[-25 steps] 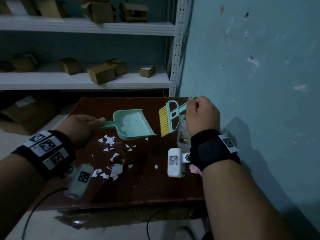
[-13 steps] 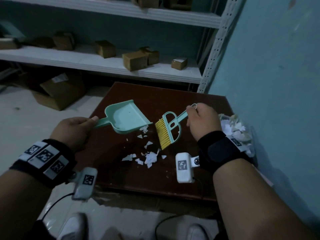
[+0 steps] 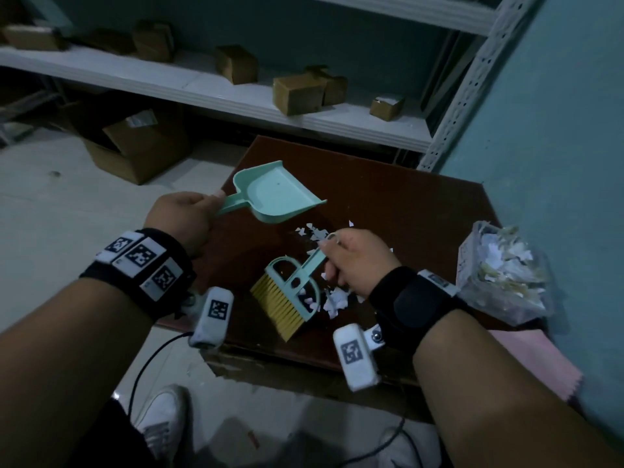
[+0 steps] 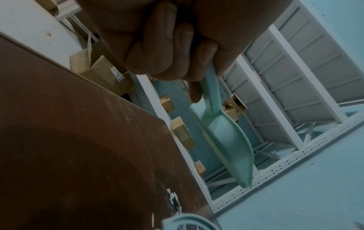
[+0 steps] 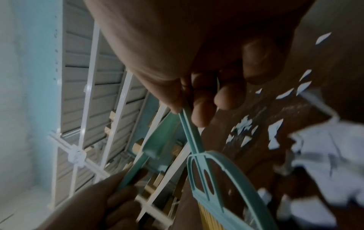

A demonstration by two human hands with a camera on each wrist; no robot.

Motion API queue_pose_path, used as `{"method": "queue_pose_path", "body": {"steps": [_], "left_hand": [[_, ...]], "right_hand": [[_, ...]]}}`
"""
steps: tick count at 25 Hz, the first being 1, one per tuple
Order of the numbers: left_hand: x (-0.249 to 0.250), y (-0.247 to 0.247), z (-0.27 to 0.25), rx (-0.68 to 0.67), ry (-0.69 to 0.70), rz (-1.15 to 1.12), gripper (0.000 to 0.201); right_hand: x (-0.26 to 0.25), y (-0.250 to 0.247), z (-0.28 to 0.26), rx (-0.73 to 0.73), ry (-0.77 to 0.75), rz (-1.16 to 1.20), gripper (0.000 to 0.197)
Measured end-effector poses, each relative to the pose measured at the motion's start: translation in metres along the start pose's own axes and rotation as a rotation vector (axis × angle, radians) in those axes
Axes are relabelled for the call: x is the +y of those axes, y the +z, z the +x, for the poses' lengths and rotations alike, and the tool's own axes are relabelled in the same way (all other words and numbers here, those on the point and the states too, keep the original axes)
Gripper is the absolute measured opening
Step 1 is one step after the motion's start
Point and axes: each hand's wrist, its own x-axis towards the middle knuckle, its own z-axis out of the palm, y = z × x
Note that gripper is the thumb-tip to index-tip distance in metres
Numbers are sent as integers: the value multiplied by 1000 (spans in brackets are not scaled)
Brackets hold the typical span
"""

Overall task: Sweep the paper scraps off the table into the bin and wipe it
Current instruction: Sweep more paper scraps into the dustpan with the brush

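Note:
My left hand grips the handle of a mint green dustpan, held tilted just above the far left part of the dark brown table. The left wrist view shows my fingers curled round the dustpan handle. My right hand holds the handle of a mint brush with yellow bristles that point toward the table's near edge. White paper scraps lie beside the brush head and more scraps lie behind my right hand. In the right wrist view my fingers pinch the brush handle.
A clear bag or bin full of paper scraps sits at the table's right edge against the teal wall. A pink cloth lies at the near right corner. White shelves with small boxes stand behind; a cardboard box sits on the floor.
The brush has come down from the air toward the table's near edge, bristles now pointing at me. The dustpan shifted left and back. My view has tipped downward.

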Motion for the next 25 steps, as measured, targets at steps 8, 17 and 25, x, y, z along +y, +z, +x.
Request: {"method": "queue_pose_path", "body": {"steps": [8, 17, 25], "left_hand": [[-6, -9, 9, 8, -4, 15, 40], [-2, 1, 21, 86, -37, -93, 38], [-7, 6, 16, 39, -27, -58, 36]], "right_hand": [[39, -52, 13, 379, 247, -21, 50], [2, 31, 35, 284, 303, 392, 44], [47, -34, 51, 603, 447, 172, 45]]}}
